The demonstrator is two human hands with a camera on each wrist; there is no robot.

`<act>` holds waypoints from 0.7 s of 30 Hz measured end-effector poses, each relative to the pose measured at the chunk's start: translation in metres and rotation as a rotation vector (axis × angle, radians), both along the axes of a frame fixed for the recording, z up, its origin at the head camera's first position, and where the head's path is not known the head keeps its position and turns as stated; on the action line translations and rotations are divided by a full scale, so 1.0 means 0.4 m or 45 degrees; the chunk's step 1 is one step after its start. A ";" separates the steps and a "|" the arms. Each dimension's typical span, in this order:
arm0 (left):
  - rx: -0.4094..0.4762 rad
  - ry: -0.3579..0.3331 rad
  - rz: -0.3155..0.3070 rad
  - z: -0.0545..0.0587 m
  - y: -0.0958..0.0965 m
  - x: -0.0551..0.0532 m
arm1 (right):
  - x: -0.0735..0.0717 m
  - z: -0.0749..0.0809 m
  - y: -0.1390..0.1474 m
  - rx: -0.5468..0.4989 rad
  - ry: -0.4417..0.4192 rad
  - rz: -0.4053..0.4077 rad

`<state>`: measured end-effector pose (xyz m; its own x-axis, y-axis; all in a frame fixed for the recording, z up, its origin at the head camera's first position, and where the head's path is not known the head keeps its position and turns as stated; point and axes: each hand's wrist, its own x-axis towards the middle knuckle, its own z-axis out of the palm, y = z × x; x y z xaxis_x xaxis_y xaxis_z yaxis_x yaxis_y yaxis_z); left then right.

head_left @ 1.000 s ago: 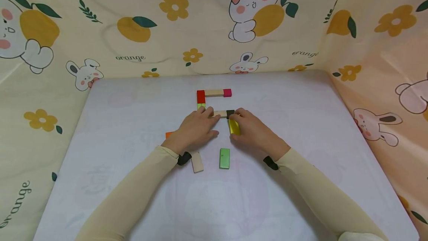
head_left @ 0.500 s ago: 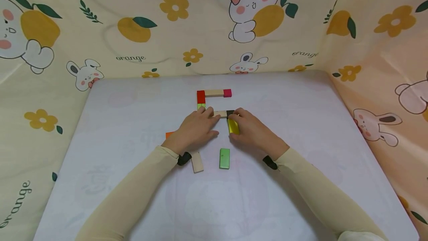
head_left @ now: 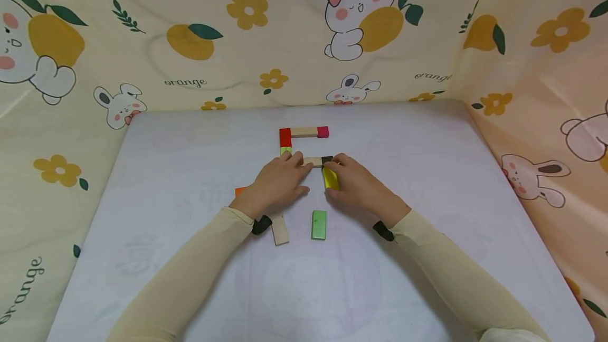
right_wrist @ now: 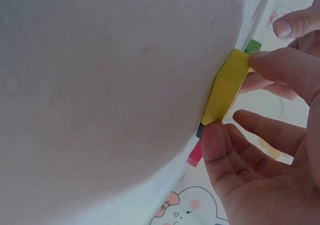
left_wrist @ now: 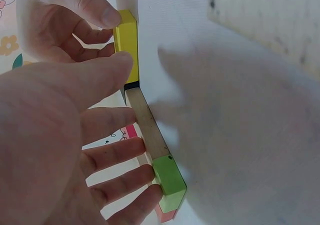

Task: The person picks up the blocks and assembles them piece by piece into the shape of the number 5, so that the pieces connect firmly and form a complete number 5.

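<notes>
My right hand (head_left: 363, 189) pinches a yellow block (right_wrist: 226, 85) lengthwise, thumb at its near end and a fingertip at the far end. That far end sits right at a small black block (head_left: 326, 160), which adjoins a plain wooden block (head_left: 314, 162). My left hand (head_left: 275, 186) spreads its fingers along this row; in the left wrist view its fingertips touch the side of the wooden block and a light-green block (left_wrist: 170, 177). Its thumb overlaps the yellow block there. In the head view, the left hand covers the row's left end.
Behind the hands, a red block (head_left: 285, 137), a wooden block (head_left: 304, 132) and a pink block (head_left: 323, 132) form a corner. Closer in lie a loose wooden block (head_left: 280, 231) and a green block (head_left: 319, 225). An orange block (head_left: 240, 190) is partly hidden by the left hand.
The yellow block has shifted slightly left in my right hand, coming more into line under the black block. My left hand has stayed nearly still.
</notes>
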<state>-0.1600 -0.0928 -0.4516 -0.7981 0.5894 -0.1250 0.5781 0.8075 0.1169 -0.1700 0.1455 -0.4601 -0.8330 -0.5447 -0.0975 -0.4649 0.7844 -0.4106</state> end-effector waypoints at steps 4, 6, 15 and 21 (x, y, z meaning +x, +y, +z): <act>-0.002 -0.001 -0.001 0.001 0.000 0.000 | 0.000 -0.001 -0.001 0.006 0.004 -0.006; -0.006 -0.001 -0.002 0.001 0.001 0.000 | 0.001 0.001 0.000 0.008 0.001 -0.006; -0.017 -0.002 -0.004 0.005 0.006 0.000 | -0.024 0.031 0.057 -0.177 0.024 -0.026; -0.031 -0.023 0.011 0.007 0.007 0.001 | -0.052 0.020 0.092 -0.348 -0.042 -0.051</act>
<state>-0.1595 -0.0901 -0.4487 -0.8006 0.5792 -0.1535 0.5691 0.8152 0.1075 -0.1909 0.1822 -0.4522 -0.8531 -0.5213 0.0210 -0.4188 0.6601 -0.6237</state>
